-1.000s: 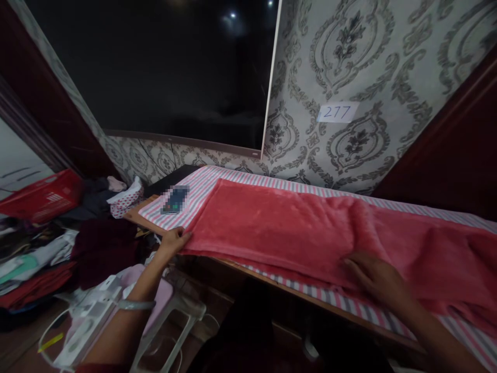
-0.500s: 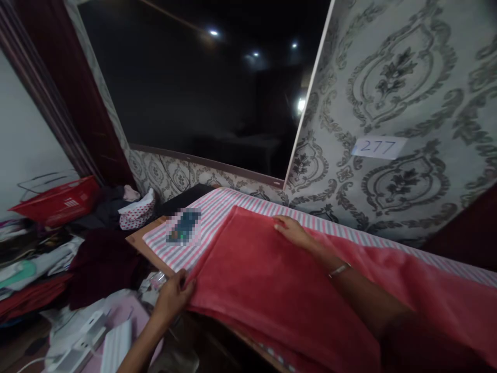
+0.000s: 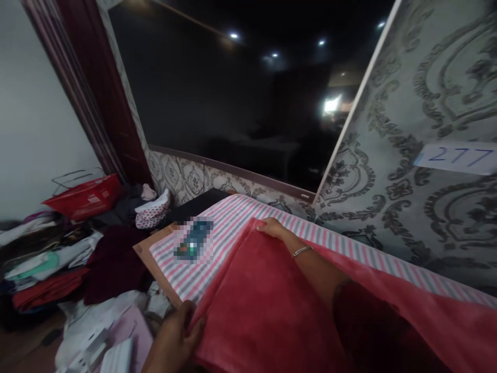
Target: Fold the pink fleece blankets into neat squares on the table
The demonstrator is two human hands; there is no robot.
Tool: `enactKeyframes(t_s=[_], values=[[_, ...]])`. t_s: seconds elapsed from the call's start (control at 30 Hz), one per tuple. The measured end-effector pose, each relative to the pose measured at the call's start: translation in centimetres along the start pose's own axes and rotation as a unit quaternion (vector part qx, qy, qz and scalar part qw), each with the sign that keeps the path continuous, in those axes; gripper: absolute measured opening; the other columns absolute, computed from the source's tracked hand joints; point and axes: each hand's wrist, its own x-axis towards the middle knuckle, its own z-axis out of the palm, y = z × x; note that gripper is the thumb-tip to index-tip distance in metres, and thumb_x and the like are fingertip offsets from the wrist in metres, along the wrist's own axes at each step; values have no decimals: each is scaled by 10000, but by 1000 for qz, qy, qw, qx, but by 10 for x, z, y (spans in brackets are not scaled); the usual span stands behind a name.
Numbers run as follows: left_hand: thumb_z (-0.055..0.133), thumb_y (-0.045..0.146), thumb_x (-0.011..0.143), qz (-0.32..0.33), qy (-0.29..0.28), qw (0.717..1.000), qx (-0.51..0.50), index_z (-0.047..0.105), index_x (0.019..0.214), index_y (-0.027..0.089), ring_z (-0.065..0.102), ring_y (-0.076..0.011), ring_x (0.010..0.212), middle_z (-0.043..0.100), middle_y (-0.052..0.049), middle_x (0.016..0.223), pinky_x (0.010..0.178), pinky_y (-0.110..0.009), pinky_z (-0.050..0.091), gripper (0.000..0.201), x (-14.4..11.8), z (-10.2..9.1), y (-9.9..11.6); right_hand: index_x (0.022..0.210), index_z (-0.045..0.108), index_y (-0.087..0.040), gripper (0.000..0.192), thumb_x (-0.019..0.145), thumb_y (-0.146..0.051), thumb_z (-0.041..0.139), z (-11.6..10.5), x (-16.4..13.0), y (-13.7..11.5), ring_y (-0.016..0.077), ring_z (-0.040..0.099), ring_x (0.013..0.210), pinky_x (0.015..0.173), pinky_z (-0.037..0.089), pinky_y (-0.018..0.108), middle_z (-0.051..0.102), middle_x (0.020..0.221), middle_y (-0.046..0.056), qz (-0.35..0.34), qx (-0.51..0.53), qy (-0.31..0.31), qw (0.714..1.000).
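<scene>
Item: red fleece cloth, lying spread along the striped sheet covering the board, running from the near left end off toward the lower right. Change over 1 second: right hand no longer pressing flat on the cloth's near edge at the right, now reaching across to the far left corner; left hand staying on the near left corner throughout; view swinging leftward, bringing the dark window and the "277" paper label further right. Reading: both left-end corners now being taken in hand together, suggesting squaring or folding of that end getting under way. Left hand: fingers curled round the near corner's edge, pinching the cloth. Right hand: fingers bent over the far corner, touching it; whether gripping or only pressing, impossible telling. Cloth lying between the 2 hands, forearm with bangle crossing above it. Also present: blurred phone resting on the sheet just left of the cloth, red basket and heaped clothes well apart at left.
</scene>
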Motion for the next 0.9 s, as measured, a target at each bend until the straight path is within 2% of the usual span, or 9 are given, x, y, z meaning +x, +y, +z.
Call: enactKeyframes(t_s=[0.07,0.13,0.23,0.33,0.4,0.53,0.67,0.8,0.9], values=[[528,486,719,-4,6,1000,7,551,680,280,642,-250,593,668,-28,620,580,-344,464,211,-1,-1,6,686,628,-161,164,835,-222,658,-3,2,-4,166,613,686,651,468,257,649,687,8,5,-10,31,999],[529,480,713,9,32,999,-8,536,682,282,629,-234,593,649,-16,617,584,-329,463,201,2,-4,17,806,650,-158,107,870,-195,573,-16,4,-10,217,623,814,736,469,297,685,826,71,10,-19,89,996],[513,482,737,41,84,995,-41,519,718,283,594,-202,576,607,9,615,572,-301,459,200,12,-12,39,1069,613,-154,252,952,-258,416,-50,11,-22,273,590,976,849,444,363,668,1032,133,-26,-24,225,974],[496,478,756,55,127,989,-60,513,773,276,585,-189,595,590,16,646,576,-287,458,203,30,-19,52,1123,588,-170,292,974,-298,372,-72,20,-30,279,577,996,861,435,369,654,1070,127,-92,-40,331,938],[492,483,754,50,130,988,-64,521,794,267,609,-198,642,615,4,687,605,-291,468,221,42,-19,49,1126,596,-174,275,974,-283,394,-66,25,-27,272,582,1016,870,428,353,657,1097,126,-80,-72,289,951],[487,480,741,18,97,994,-56,552,796,255,648,-226,677,670,-23,718,634,-316,480,241,54,-11,29,1111,643,-168,235,952,-251,490,-22,31,-8,263,628,1004,850,433,319,696,1063,136,2,-114,146,983],[503,463,763,-9,110,993,-42,598,891,256,688,-254,760,721,-41,810,690,-339,500,260,50,-2,19,1133,650,-151,258,959,-250,486,4,38,7,264,648,1001,835,447,319,710,1050,149,31,-109,132,985],[510,478,805,-30,156,987,-21,597,1006,259,701,-274,842,736,-70,926,728,-360,508,310,46,5,21,1186,629,-151,301,981,-278,449,6,51,12,278,643,1042,869,455,349,699,1095,161,34,-103,129,986],[527,483,792,-45,176,983,-7,593,1010,250,699,-282,819,730,-84,902,700,-361,506,326,48,8,20,1244,602,-135,332,933,-236,543,10,53,18,272,633,1085,909,462,347,688,1156,157,17,-94,103,990]])
